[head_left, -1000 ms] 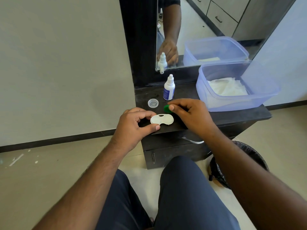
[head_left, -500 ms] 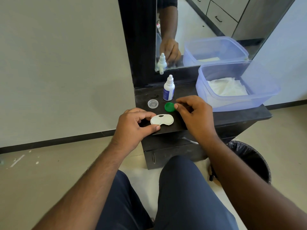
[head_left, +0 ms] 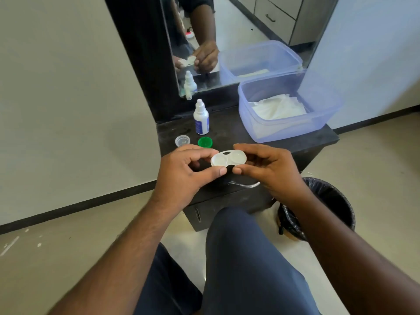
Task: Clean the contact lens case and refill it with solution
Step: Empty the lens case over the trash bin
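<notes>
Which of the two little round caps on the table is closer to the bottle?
The green round cap, right below the white dropper bottle. The clear round cap sits farther left.

Both ends of the lens case (head_left: 228, 158) are covered by the fingers (head_left: 205, 153) of the left hand (head_left: 181, 176) and right hand (head_left: 270, 169). The label print on the solution bottle (head_left: 201, 118) is too small to read. At 4 o'clock, the right forearm hides part of the bin (head_left: 329, 201). The mirror (head_left: 238, 30) is cut off at 12 o'clock.

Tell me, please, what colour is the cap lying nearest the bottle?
Green, lying open side up; the head view shows it plainly.
</notes>
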Demonstrator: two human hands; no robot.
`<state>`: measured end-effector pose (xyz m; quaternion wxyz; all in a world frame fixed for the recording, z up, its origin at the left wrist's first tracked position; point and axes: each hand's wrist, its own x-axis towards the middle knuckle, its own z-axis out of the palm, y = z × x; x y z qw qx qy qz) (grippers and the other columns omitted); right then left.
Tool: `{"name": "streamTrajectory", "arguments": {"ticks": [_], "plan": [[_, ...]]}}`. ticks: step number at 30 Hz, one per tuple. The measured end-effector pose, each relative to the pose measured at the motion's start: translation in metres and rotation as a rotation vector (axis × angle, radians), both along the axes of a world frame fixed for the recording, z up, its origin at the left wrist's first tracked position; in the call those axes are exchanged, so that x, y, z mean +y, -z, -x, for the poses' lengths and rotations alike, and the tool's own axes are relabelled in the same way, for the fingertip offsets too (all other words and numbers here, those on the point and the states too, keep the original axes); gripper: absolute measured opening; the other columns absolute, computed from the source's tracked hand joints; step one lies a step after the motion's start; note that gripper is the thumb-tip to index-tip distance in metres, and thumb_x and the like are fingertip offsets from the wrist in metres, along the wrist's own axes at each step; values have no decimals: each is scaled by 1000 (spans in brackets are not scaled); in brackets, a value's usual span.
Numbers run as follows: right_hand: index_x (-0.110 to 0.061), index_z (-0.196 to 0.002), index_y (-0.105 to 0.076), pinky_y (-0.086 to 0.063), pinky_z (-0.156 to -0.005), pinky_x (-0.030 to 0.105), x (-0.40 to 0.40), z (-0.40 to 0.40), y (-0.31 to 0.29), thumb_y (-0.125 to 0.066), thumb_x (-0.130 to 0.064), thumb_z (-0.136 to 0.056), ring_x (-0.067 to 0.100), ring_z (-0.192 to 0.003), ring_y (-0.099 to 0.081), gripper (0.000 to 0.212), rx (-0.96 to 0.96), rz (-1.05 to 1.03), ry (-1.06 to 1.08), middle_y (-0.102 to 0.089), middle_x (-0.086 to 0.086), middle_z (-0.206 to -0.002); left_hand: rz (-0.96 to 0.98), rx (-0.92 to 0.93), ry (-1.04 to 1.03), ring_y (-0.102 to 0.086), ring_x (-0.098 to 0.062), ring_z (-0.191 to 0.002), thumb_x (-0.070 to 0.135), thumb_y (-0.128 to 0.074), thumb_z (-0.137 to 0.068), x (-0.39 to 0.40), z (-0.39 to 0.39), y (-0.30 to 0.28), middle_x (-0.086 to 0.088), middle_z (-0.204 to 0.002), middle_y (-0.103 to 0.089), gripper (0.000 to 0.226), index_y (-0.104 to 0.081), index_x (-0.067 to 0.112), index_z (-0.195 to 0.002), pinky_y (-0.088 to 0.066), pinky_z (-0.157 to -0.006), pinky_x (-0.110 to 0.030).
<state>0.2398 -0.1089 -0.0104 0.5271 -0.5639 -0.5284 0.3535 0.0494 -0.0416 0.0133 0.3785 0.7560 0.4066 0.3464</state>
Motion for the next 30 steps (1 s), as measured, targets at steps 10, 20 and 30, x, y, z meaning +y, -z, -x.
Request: {"name": "streamTrajectory", "arguments": {"ticks": [10, 20, 30], "plan": [[-16, -103, -72, -52, -79, 23, -66, -70, 14, -75, -5, -69, 16, -86, -68, 36, 368, -137, 394, -75, 3, -93, -65, 3, 245, -64, -9, -88, 31, -85, -66, -23, -90, 5, 2, -97, -68, 52, -72, 16, -114, -52, -79, -19], [-13, -101, -70, -51, -77, 17, -133, -159, 36, -75, -5, -69, 7, -76, -63, 34, 367, -161, 746, -73, -8, -82, -579, 546, 522, -60, -27, -105, 28, -57, -94, -31, -231, -1, -7, -119, -61, 34, -60, 7, -120, -50, -81, -37], [-20, -107, -69, -52, -89, 31, -163, -207, 95, -78, -3, -73, 16, -88, -69, 39, 135, 54, 731, -73, 4, -99, -710, 824, 321, -68, -25, -79, 10, -61, -93, -33, -275, 19, -7, -90, -69, 4, -65, 11, -93, -50, -64, -30]]}}
